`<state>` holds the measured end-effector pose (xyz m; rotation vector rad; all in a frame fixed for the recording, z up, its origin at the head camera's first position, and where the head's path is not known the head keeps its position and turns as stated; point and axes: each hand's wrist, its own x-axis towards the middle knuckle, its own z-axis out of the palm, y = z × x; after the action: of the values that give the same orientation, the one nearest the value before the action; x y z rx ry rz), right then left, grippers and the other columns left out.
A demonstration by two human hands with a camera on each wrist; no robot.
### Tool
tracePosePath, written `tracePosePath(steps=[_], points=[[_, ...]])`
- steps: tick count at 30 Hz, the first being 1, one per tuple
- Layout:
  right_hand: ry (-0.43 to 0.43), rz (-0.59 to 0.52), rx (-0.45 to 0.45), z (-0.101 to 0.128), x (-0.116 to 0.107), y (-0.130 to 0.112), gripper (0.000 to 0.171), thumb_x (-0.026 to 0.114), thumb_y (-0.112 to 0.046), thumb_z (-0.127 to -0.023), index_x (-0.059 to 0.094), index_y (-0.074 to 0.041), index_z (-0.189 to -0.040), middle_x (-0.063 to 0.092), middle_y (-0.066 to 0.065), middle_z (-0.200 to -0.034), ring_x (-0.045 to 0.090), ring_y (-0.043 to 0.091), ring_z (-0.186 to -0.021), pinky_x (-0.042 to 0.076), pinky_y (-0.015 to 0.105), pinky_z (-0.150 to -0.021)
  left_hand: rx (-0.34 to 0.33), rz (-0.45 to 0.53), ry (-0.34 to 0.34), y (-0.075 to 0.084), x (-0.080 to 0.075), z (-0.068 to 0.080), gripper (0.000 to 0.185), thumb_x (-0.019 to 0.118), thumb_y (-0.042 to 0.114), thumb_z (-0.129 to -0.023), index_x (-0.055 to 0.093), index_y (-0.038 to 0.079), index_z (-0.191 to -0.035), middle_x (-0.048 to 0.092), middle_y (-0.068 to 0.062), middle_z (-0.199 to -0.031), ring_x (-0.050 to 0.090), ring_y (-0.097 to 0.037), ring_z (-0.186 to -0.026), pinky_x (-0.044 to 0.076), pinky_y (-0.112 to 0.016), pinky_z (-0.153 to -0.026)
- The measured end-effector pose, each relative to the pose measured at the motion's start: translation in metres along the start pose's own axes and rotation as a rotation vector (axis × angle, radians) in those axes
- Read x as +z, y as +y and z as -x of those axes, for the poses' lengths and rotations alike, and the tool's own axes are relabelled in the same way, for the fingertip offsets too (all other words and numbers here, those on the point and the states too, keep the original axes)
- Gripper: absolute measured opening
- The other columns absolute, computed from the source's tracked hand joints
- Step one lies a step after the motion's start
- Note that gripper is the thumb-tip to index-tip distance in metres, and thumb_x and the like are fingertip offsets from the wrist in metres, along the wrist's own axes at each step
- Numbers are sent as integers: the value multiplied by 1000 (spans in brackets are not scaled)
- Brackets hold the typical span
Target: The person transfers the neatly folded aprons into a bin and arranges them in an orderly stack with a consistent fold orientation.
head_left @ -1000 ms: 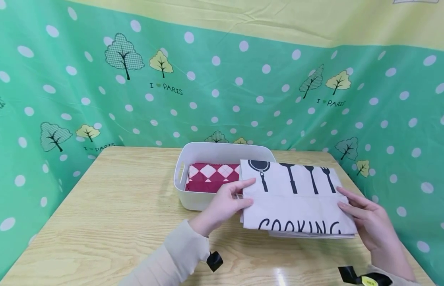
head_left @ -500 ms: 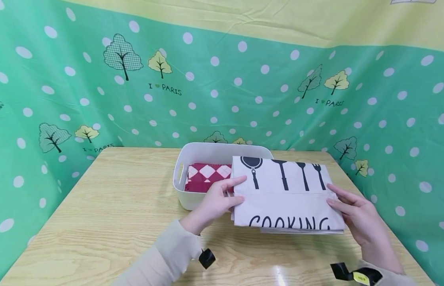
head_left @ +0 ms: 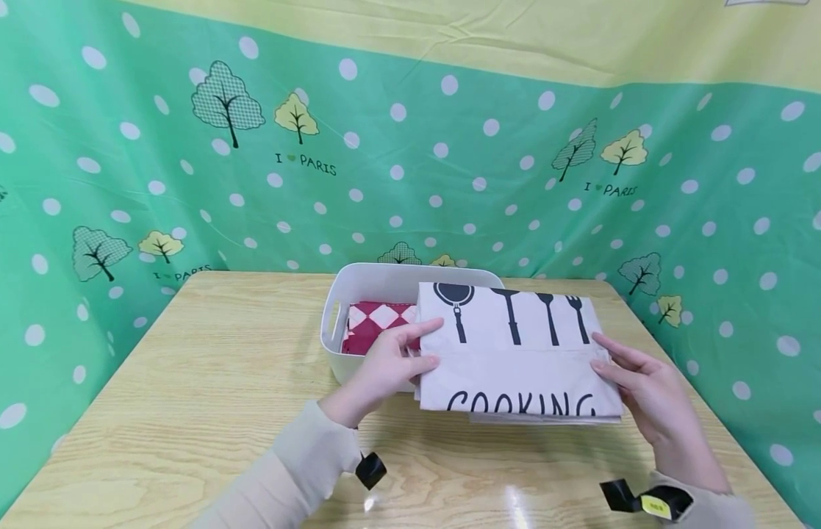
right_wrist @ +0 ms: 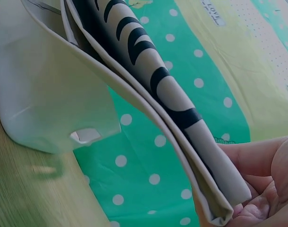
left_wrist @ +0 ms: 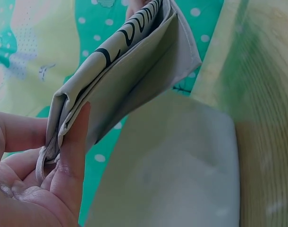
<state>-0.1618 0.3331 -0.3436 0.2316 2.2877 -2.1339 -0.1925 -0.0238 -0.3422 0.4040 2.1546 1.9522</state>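
Hands: left hand (head_left: 384, 367) and right hand (head_left: 648, 393) pinch folded cloth (head_left: 516, 353) ends | step: carrying over bin (head_left: 357, 294) | next: lower level beside red cloth (head_left: 377, 323)

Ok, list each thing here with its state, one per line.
Folded cloth: folded flat, held in the air, partly over the bin.
Left hand: pinches the cloth's left edge.
Right hand: grips the cloth's right edge.
White bin: upright on the table.
Red checked cloth: folded, lying inside the bin.
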Motion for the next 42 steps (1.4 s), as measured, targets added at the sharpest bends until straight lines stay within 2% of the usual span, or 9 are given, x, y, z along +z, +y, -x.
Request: tracePosePath(steps=[7,13,17,20,26,31,37,42], points=[[-22,2,-3,-5,10,-8,52,71,-11,-91,56,-26,-139,10,21,-163,60,-12,-99,55,15,-76,11,-8,1,5,-11,1,57,67,-4,-88,53,4,-142,61,-13,-90,60,-12,-68,58,-25,-62],[-34,9,1,-9,19,-14,54,68,-10,-94,51,-23,-143,11,19,-164,61,-10,-98,55,15,-76,-32,-36,72,8,-17,0,56,70,-2,-87,56,10,-140,57,-9,-87,57,-14,-70,55,-23,-61],[-44,-11,-1,-12,25,-17,57,71,-14,-92,50,-22,-144,12,18,-164,62,-9,-99,56,16,-77,-30,-28,107,8,-21,-1,56,70,-2,-86,57,10,-140,54,-9,-91,55,-14,-74,55,-23,-60],[-47,-18,1,-14,29,-20,60,73,-16,-90,50,-22,-144,12,18,-164,63,-8,-98,56,16,-78,-26,-19,107,8,-25,-2,56,69,-1,-87,56,9,-140,54,-9,-94,56,-13,-75,56,-25,-61],[-75,-31,-4,-18,39,-26,60,72,-15,-91,48,-19,-146,13,18,-164,64,-6,-97,56,16,-78,-48,-9,106,11,-34,-3,56,67,-3,-88,54,8,-142,60,-7,-87,60,-9,-71,58,-25,-61],[-81,-41,15,-26,47,-30,60,70,-13,-92,45,-18,-147,13,15,-165,64,-5,-98,56,17,-79,-55,-34,136,13,-42,-5,56,67,-3,-88,54,7,-142,60,-4,-81,56,-8,-65,51,-21,-56],[-85,-23,29,-34,58,-34,63,66,-11,-95,38,-11,-151,17,14,-165,65,-3,-95,57,18,-79,-77,-48,167,14,-50,-6,57,69,-1,-88,54,10,-143,55,1,-72,52,-8,-64,49,-20,-56],[-89,9,36,-39,66,-36,65,67,-12,-95,36,-9,-152,21,14,-164,65,-3,-93,57,18,-78,-65,-84,183,13,-57,-7,58,68,-1,-89,53,10,-143,52,1,-76,51,-9,-67,49,-20,-54]])
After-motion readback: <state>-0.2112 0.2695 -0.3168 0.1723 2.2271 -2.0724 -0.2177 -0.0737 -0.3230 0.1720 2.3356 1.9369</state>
